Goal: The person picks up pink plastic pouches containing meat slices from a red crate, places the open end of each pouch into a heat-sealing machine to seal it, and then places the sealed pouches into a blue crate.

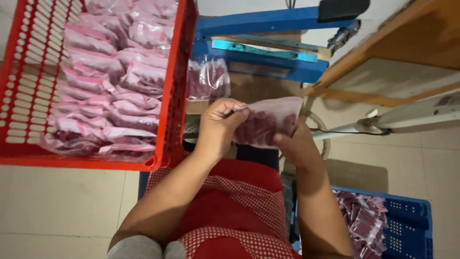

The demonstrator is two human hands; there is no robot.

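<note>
1. Clear plastic pouch (268, 122) filled with dark red pieces sits at the centre of the frame, held up between both hands in front of a blue heat sealer (268, 45) at upper centre.
2. The left hand (218, 127) is curled shut on the pouch's left edge, thumb and fingers pinching the film.
3. The right hand (297, 146) is closed on the lower right side of the pouch, supporting it from beneath.
4. The pouch looks light and soft; its film is probably slippery and would sag if held by one corner, so the side edges give the surest hold.
5. A red slotted crate (28, 91) at upper left holds many similar filled pouches.
6. Another pouch (208, 79) lies just beside the sealer.
7. A blue crate (407, 220) at lower right holds more.
</note>
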